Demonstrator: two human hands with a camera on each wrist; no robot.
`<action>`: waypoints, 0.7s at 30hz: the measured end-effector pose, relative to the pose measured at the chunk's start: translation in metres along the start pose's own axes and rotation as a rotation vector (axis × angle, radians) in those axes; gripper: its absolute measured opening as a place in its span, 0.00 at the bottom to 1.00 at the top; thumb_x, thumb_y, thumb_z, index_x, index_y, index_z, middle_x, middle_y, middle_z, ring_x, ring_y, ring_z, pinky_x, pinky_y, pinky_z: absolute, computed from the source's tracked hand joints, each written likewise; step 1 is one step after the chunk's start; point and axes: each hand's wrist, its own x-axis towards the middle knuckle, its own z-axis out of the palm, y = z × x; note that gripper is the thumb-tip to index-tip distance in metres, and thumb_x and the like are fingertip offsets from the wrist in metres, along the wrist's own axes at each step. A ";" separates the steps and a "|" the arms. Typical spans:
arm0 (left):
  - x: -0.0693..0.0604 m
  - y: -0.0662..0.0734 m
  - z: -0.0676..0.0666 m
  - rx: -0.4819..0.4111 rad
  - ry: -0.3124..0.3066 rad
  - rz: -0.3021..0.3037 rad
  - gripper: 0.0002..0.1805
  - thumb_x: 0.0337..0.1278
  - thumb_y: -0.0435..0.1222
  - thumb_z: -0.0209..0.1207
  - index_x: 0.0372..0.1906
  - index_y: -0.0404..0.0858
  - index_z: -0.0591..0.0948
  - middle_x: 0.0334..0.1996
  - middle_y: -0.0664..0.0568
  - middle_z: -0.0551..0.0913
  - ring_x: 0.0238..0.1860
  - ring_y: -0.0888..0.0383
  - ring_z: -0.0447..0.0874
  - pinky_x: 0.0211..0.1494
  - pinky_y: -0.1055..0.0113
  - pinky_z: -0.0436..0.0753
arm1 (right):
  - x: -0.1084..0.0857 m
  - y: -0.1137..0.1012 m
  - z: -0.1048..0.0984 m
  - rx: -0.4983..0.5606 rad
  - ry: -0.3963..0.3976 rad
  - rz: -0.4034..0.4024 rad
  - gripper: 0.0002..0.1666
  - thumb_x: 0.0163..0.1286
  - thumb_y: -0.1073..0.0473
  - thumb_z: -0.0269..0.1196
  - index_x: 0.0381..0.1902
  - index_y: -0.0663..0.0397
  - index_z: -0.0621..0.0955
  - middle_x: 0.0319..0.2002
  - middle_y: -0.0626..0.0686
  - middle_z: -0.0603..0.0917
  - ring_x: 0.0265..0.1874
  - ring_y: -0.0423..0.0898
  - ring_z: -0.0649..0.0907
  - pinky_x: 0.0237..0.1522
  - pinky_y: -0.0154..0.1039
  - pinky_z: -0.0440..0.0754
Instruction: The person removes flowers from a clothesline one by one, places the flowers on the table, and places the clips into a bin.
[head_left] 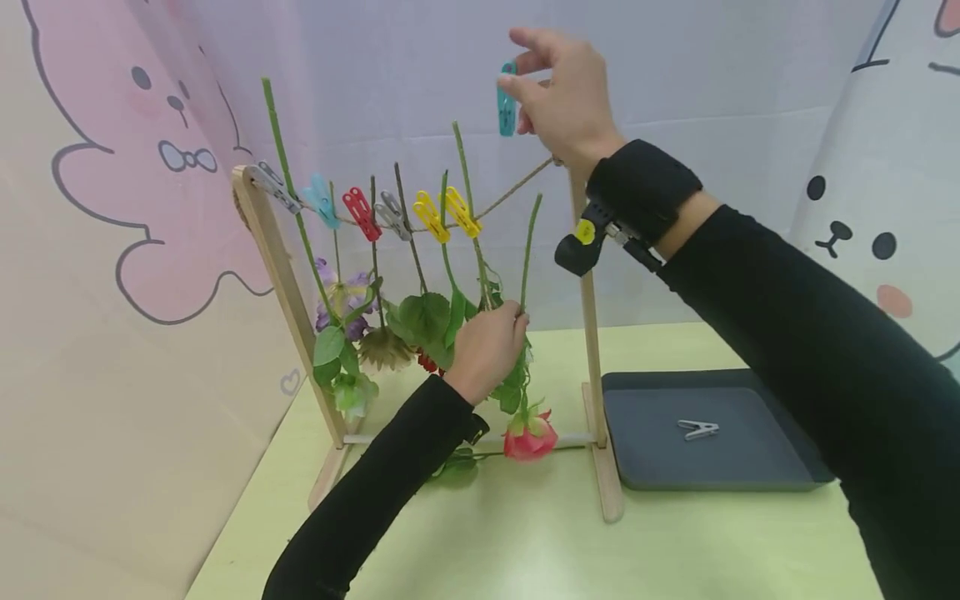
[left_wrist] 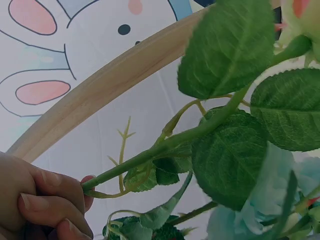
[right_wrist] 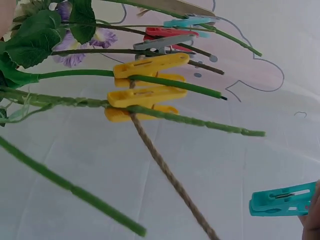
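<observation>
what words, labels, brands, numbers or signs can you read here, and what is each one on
None readable in any view.
Round yellow patch on the black wrist-worn device: any marking too small to read.
Teal plastic clothespin in the right hand: no lettering visible.
Pale printed curtain: cartoon drawings only.

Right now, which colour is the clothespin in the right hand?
The clothespin is teal, clearest in the right wrist view.

R hand [right_wrist: 311, 222] mostly cut off in R wrist cam; in head cam L hand [head_left: 487, 346] hides pt of rose stem [head_left: 531, 250], R sleeve [head_left: 795, 333] pt of tray [head_left: 652, 442].
</observation>
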 end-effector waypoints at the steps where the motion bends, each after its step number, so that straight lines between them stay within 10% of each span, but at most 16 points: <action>1: -0.002 -0.002 -0.001 0.002 -0.001 0.002 0.13 0.69 0.41 0.44 0.36 0.40 0.76 0.13 0.55 0.65 0.13 0.60 0.61 0.17 0.71 0.55 | 0.000 0.001 -0.005 0.022 0.034 -0.012 0.27 0.68 0.60 0.55 0.64 0.50 0.68 0.51 0.54 0.76 0.15 0.32 0.70 0.27 0.26 0.69; 13: -0.032 -0.015 -0.017 0.134 -0.146 0.058 0.09 0.68 0.41 0.46 0.35 0.42 0.71 0.10 0.56 0.62 0.12 0.60 0.59 0.17 0.69 0.54 | -0.033 0.056 -0.052 -0.158 0.257 -0.051 0.25 0.60 0.55 0.64 0.54 0.56 0.77 0.49 0.58 0.82 0.30 0.23 0.70 0.37 0.22 0.66; 19: -0.050 -0.014 -0.023 0.318 -0.284 0.115 0.06 0.66 0.36 0.48 0.32 0.41 0.70 0.10 0.56 0.59 0.14 0.61 0.59 0.15 0.69 0.57 | -0.080 0.119 -0.066 -0.331 0.171 -0.054 0.27 0.59 0.61 0.65 0.56 0.61 0.74 0.47 0.64 0.82 0.46 0.51 0.80 0.51 0.36 0.72; 21: -0.057 -0.015 -0.024 0.403 -0.277 0.176 0.05 0.64 0.34 0.51 0.31 0.41 0.71 0.10 0.56 0.59 0.13 0.61 0.59 0.14 0.69 0.57 | -0.098 0.142 -0.069 -0.369 0.097 -0.052 0.31 0.58 0.63 0.65 0.59 0.62 0.70 0.45 0.66 0.81 0.39 0.60 0.81 0.40 0.40 0.75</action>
